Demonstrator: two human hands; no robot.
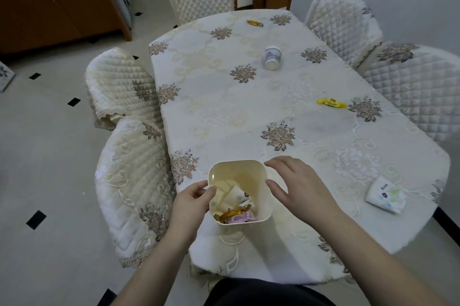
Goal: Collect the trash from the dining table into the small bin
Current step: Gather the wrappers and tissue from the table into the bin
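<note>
Bin [263, 176], small and cream, sits at the counter's [224, 111] near edge, holding wrappers. The left hand [190, 197] grips its left rim, fingers curled; the right hand [296, 186] hovers beside it, fingers spread, holding nothing. Farther off lie a yellow candy [331, 103], a tipped paper cup [272, 57], a gold candy [255, 23] and a tissue pack [385, 197].
</note>
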